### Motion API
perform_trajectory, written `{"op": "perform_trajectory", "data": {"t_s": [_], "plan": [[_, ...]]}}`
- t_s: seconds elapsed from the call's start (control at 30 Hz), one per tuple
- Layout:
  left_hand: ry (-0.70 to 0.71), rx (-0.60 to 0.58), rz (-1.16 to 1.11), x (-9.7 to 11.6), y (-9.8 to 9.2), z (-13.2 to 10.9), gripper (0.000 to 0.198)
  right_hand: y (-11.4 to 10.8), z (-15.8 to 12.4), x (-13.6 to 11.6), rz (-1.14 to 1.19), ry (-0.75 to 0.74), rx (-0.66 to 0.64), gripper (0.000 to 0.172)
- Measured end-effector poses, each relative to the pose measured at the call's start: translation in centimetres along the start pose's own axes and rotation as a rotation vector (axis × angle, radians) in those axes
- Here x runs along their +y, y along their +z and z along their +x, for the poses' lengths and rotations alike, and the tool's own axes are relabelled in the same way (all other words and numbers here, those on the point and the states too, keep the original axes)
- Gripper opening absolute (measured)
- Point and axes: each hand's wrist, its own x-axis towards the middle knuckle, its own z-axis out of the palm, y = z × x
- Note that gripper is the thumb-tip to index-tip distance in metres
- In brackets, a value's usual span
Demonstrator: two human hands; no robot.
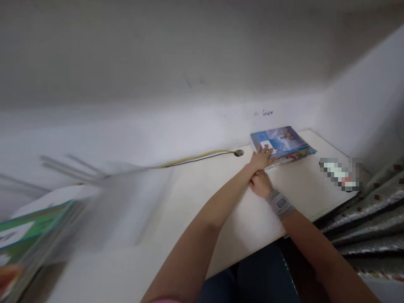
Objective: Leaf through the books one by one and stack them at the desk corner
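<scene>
A small stack of books (288, 139) lies on the white table against the wall, its top cover blue with a picture. My left hand (261, 158) rests on the near left corner of the top book, fingers spread out. Just below it, my right hand (261, 184) sits at the table surface, close to the stack's front edge and against my left wrist. Its fingers are partly hidden there, so its grip does not show. A grey wristband (280, 203) is on my right wrist.
Yellow and black cables (195, 157) run along the wall into a round hole (239, 153) in the white table (189, 202). A blurred-out object (340, 174) lies at the right, near a patterned curtain (372, 214). Blurred green-covered books (34, 231) stand at the left.
</scene>
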Motion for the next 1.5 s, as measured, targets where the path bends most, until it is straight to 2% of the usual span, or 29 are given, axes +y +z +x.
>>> {"op": "perform_trajectory", "data": {"t_s": [0.1, 0.17, 0.27, 0.33, 0.4, 0.5, 0.57, 0.67, 0.8, 0.93, 1.1, 1.23, 1.37, 1.43, 1.5], "plan": [[-0.01, 0.125, -0.009, 0.2, -1.0, -1.3, 0.07, 0.0, 0.0, 0.4, 0.006, -0.026, 0.005, 0.03], [0.039, 0.226, 0.018, -0.2, -2.3, -3.4, 0.067, 0.1, -0.1, 0.7, 0.012, -0.044, 0.009, 0.028], [0.148, 0.292, 0.06, -2.6, -4.9, -9.0, 0.053, 0.3, 0.0, 1.1, 0.018, -0.066, 0.022, 0.026], [0.117, 0.337, -0.016, -5.6, -6.5, -14.0, 0.042, 0.4, -0.1, 1.4, 0.024, -0.079, 0.03, 0.026], [-0.008, 0.406, -0.15, -9.3, -7.9, -19.5, 0.033, 0.5, -0.1, 1.7, 0.03, -0.09, 0.036, 0.026], [-0.352, 0.593, -0.272, -14.2, -9.3, -27.2, 0.026, 0.7, -0.2, 2.1, 0.043, -0.101, 0.046, 0.026], [-0.589, 0.694, -0.325, -16.3, -9.7, -31.3, 0.028, 0.9, -0.3, 2.3, 0.053, -0.106, 0.054, 0.027], [-0.765, 0.69, -0.319, -17.7, -9.7, -35.3, 0.023, 1.0, -0.6, 2.5, 0.073, -0.122, 0.062, 0.029], [-0.825, 0.578, -0.24, -18.5, -10.1, -36.9, 0.008, 0.4, -1.3, 2.5, 0.097, -0.154, 0.075, 0.029], [-0.926, 0.467, -0.099, -19.0, -11.4, -37.0, 0.015, -0.3, -2.1, 0.9, 0.095, -0.183, 0.106, 0.03], [-0.997, 0.341, 0.1, -18.0, -12.7, -37.1, 0.022, -0.2, -3.9, -4.5, 0.144, -0.355, 0.119, 0.03], [-1.005, 0.319, 0.189, -16.6, -13.6, -37.2, 0.026, -0.4, -5.8, -9.2, 0.246, -0.419, 0.134, 0.029], [-0.983, 0.368, 0.227, -13.7, -14.7, -36.2, 0.028, -0.2, -7.2, -13.8, 0.391, -0.401, 0.083, 0.033], [-0.912, 0.458, 0.189, -10.6, -14.6, -35.0, 0.029, 0.5, -7.7, -16.1, 0.503, -0.338, 0.085, 0.048], [-0.755, 0.547, 0.028, -6.4, -13.8, -33.6, 0.029, 1.3, -8.1, -18.2, 0.635, -0.25, 0.133, 0.069]]}}
